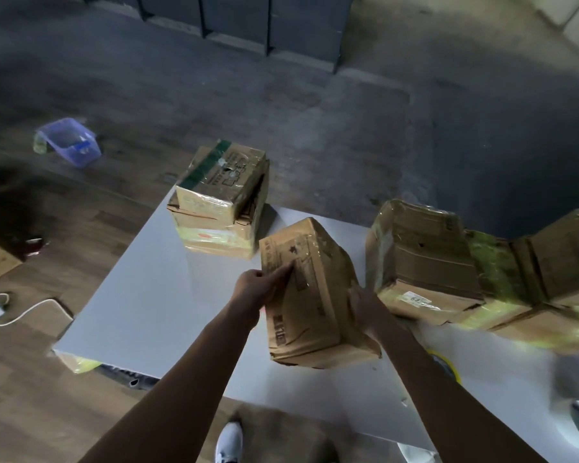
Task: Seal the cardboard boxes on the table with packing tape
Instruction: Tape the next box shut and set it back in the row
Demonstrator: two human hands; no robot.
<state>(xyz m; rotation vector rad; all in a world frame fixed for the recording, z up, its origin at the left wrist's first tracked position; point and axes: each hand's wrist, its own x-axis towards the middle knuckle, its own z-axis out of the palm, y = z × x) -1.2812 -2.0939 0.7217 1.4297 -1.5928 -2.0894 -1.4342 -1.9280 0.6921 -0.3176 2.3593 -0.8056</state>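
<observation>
On the middle of the white table (154,295), a cardboard box (315,295) is held tilted between both hands. The left hand (261,289) pinches its left edge, and the right hand (365,305) grips its right side low down. Two stacked boxes (219,202) stand at eleven o'clock, and a row of boxes (482,269) fills three o'clock. A yellow tape roll (447,362) shows behind the right forearm at four. Wood flooring (64,228) lies at nine with a blue tub (69,142) at ten. Grey floor (281,95) and dark cabinets (248,21) lie at twelve.

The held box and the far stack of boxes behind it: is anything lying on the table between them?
No. The head view shows only bare white table between the held box and the far stack.
</observation>
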